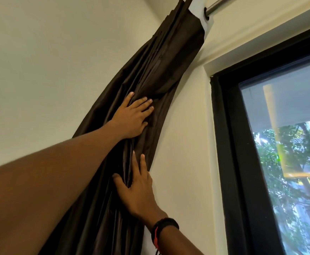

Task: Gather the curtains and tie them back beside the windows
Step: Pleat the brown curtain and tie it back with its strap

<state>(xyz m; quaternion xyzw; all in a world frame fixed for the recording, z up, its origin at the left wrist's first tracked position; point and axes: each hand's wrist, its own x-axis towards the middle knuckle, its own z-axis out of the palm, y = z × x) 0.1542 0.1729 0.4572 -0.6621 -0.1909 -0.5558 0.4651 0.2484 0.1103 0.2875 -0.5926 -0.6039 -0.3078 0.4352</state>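
Just left of the black-framed window (224,144), a dark brown curtain (169,67) hangs bunched into a thick bundle of long folds against a pale wall (49,52). Up and to the left of the window's top corner, the curtain's head is threaded on a shiny metal rod (217,4), and a strip of white lining (204,21) shows at the edge facing the window. From there the bundle sweeps down and away from the window, clear of the frame, with bare wall between them.

Two bare hands lie on the fabric. The left hand (132,115) is the higher one, farther from the window, at the end of a long outstretched arm. Its fingers are spread and nearly straight, pressed flat into the folds and closed around nothing.

The right hand (137,190) sits below it, on the curtain edge nearest the window. Its fingers are straight and point upward along the cloth. Its thumb is splayed away from the window, and a ridge of fabric rises beside it; I cannot tell whether that ridge is nipped. A black wristband (164,228) with a red strand circles the right wrist.

Green trees (288,162) show through the window glass.
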